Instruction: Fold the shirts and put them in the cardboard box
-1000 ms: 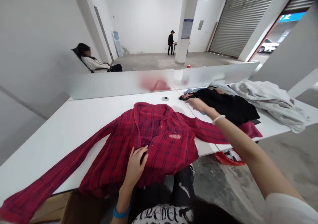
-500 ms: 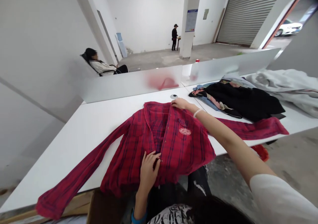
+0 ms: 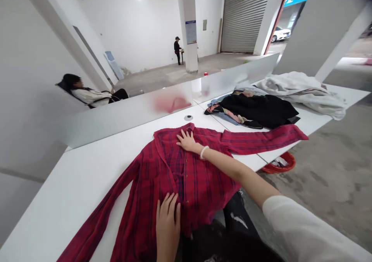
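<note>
A red and navy plaid shirt [image 3: 200, 180] lies spread front side up on the white table [image 3: 95, 153], its sleeves stretched out to both sides and its lower edge hanging over the near side. The front placket is undone. My left hand [image 3: 167, 219] rests flat on the lower front beside the opening, fingers extended. Near the collar, my right hand [image 3: 186, 141] lies on the cloth with fingers spread, a pale bracelet at the wrist. My right forearm covers part of the shirt's chest.
Dark and patterned clothes [image 3: 255, 109] are heaped at the right, with whitish cloth [image 3: 302, 91] behind. A frosted partition [image 3: 130, 118] runs along the far edge. A red basket [image 3: 283, 165] stands below. One person [image 3: 90, 95] sits left; another person [image 3: 177, 50] stands farther back.
My right hand has moved from the collar edge down onto the upper front, its fingers now spread. My left hand stays on the lower front. The view has turned to the right.
</note>
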Demonstrator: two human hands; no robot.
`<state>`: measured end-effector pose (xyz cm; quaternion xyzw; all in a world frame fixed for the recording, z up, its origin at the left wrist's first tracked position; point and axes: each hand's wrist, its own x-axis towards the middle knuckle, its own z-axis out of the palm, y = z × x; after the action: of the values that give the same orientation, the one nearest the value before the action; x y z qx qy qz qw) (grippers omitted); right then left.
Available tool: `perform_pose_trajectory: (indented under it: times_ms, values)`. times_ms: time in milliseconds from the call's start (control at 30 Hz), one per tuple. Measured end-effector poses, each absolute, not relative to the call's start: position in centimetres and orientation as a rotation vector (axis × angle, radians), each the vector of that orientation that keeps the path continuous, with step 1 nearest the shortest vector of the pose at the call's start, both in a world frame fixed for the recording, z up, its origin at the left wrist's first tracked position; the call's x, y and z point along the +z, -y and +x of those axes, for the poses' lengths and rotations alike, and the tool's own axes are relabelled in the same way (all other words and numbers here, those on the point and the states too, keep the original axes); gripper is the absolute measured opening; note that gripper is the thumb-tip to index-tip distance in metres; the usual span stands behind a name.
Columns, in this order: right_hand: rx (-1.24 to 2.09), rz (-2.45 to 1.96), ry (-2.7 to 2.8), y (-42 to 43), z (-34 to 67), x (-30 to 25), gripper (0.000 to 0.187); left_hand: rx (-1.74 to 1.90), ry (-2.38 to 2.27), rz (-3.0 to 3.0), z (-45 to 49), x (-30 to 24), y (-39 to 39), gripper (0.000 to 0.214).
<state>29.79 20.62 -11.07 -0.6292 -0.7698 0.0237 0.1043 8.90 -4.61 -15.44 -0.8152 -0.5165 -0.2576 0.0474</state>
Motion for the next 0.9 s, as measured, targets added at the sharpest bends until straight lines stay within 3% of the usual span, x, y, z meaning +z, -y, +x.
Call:
perform_pose_trajectory:
  times_ms: [200,567,767,900]
  values:
    - [0.057,-1.825,2.283,-22.0,29.1,-14.4,0.056,-0.484,1.576,-2.312,8.5,-18.0,4.2,0.045]
    - [0.153,-1.803,2.293,-30.8,28.7,-10.7,0.045,-0.495,1.742,-2.395,14.5,-14.1,-1.1,0.046]
    - [0.183,-1.739,2.249,-30.8,21.1,-9.4,0.055,-0.526,1.674,-2.484,13.8,-14.4,1.7,0.045]
    - [0.367,-1.790,2.230,-31.9,19.6,-9.3,0.039,-0.492,1.628,-2.596,13.7,-14.0,2.8,0.046]
